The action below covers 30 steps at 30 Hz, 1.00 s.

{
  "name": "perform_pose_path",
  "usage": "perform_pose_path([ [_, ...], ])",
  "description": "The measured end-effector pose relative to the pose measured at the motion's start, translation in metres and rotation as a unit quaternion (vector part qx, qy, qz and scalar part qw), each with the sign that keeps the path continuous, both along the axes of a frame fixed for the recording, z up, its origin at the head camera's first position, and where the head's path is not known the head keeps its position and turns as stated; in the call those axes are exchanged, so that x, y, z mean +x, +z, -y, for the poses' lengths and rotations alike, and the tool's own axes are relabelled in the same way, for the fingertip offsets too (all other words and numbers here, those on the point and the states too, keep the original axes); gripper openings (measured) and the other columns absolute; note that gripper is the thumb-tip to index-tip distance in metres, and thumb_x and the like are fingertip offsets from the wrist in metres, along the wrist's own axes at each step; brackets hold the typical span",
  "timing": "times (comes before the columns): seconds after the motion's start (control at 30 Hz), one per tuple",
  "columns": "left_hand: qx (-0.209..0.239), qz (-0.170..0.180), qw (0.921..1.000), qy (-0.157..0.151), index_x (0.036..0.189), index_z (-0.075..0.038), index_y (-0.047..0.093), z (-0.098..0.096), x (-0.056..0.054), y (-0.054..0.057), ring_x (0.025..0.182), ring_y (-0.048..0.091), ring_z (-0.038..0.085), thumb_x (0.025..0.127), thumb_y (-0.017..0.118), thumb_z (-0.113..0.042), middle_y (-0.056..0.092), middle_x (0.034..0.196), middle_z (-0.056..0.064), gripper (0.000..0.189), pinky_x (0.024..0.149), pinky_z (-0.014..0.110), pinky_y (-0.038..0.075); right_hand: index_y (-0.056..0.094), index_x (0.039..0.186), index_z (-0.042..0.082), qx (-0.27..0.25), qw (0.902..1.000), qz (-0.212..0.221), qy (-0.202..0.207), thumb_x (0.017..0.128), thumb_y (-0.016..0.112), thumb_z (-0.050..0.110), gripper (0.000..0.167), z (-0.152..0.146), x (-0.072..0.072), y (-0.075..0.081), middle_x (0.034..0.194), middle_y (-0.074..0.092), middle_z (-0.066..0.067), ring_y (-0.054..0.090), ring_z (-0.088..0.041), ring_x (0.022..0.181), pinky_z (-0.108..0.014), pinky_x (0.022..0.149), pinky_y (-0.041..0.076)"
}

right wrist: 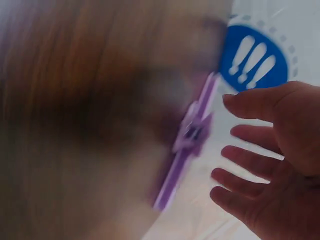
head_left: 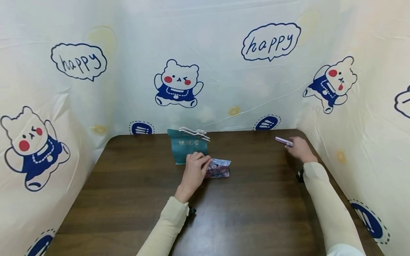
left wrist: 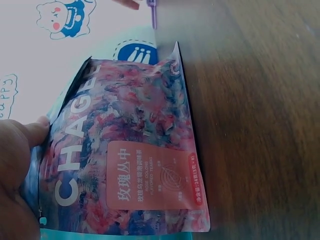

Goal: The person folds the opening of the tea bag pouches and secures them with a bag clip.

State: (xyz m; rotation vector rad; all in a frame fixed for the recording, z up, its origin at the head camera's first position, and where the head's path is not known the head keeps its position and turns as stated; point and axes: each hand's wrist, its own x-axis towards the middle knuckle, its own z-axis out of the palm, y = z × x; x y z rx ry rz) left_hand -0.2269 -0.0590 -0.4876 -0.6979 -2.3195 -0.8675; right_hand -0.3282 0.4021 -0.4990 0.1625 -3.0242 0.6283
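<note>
My left hand (head_left: 194, 170) grips the top edge of a tea pouch (left wrist: 125, 145) with a pink, red and blue floral print and the word CHAGEE on it. The thumb shows at that edge in the left wrist view, while the other fingers are hidden behind the pouch. At the far right of the table, my right hand (right wrist: 270, 150) has its fingers spread apart. Beside its fingertips lies a purple sealing clip (right wrist: 185, 142), with a visible gap between them in the right wrist view.
Just behind the left hand stands a teal pouch (head_left: 189, 147) with white clips (head_left: 194, 133) along its top. The brown wooden table (head_left: 256, 206) meets a cartoon-printed cloth (head_left: 221, 81) at the back and both sides.
</note>
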Motion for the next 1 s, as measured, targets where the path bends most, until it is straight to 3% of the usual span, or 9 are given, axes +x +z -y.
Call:
perform_pose_path([
  [0.1,0.000,0.000,1.0000,-0.001,0.098,-0.008,0.081,0.000,-0.001,0.000,0.077,0.054,0.019,0.094,0.073,-0.014,0.064,0.079,0.000,0.010,0.075,0.036,0.034,0.057,0.122,-0.018,0.013,0.9987,0.048,-0.014,0.094,0.066,0.012,0.042,-0.011,-0.001,-0.005,0.108,0.064,-0.034,0.061,-0.045,0.094,-0.061,0.089,0.047],
  [0.2,0.003,-0.004,1.0000,-0.002,0.098,-0.008,0.081,0.000,-0.001,-0.001,0.077,0.054,0.019,0.094,0.074,-0.014,0.064,0.079,0.000,0.010,0.075,0.036,0.034,0.057,0.122,-0.018,0.023,0.9974,0.067,-0.014,0.094,0.066,0.012,0.042,-0.014,-0.001,-0.008,0.107,0.065,-0.033,0.061,-0.042,0.092,-0.060,0.087,0.047],
  [0.37,0.009,-0.007,0.9999,-0.006,0.098,-0.007,0.081,-0.001,-0.002,-0.001,0.076,0.053,0.019,0.093,0.075,-0.014,0.064,0.078,0.001,0.011,0.075,0.036,0.034,0.066,0.110,-0.013,0.052,0.9976,0.046,-0.009,0.094,0.069,0.012,0.030,-0.015,-0.002,-0.008,0.098,0.068,-0.028,0.061,-0.039,0.084,-0.059,0.084,0.047],
  [0.6,0.009,-0.005,0.9999,-0.004,0.098,-0.007,0.081,0.000,-0.001,-0.001,0.076,0.053,0.019,0.093,0.075,-0.014,0.063,0.078,0.000,0.011,0.075,0.036,0.033,0.067,0.082,-0.001,0.105,0.9932,0.046,0.019,0.092,0.070,0.016,0.020,-0.008,-0.005,-0.003,0.072,0.059,-0.012,0.053,-0.028,0.064,-0.049,0.065,0.046],
  [0.7,0.009,-0.006,0.9999,-0.004,0.098,-0.007,0.081,0.001,-0.001,-0.001,0.076,0.053,0.019,0.093,0.075,-0.014,0.063,0.078,0.000,0.010,0.075,0.035,0.033,0.065,0.078,0.002,0.122,0.9909,0.052,0.025,0.088,0.073,0.017,0.019,-0.003,-0.006,-0.002,0.070,0.058,-0.008,0.052,-0.026,0.062,-0.045,0.061,0.045],
  [1.0,0.015,-0.007,0.9998,-0.009,0.097,-0.007,0.081,0.001,0.000,-0.001,0.077,0.054,0.019,0.092,0.076,-0.011,0.064,0.079,0.000,0.009,0.074,0.035,0.034,0.061,0.075,0.003,0.166,0.9834,0.044,0.058,0.082,0.072,0.010,0.015,0.008,-0.006,-0.003,0.073,0.062,-0.010,0.055,-0.027,0.063,-0.050,0.062,0.049],
])
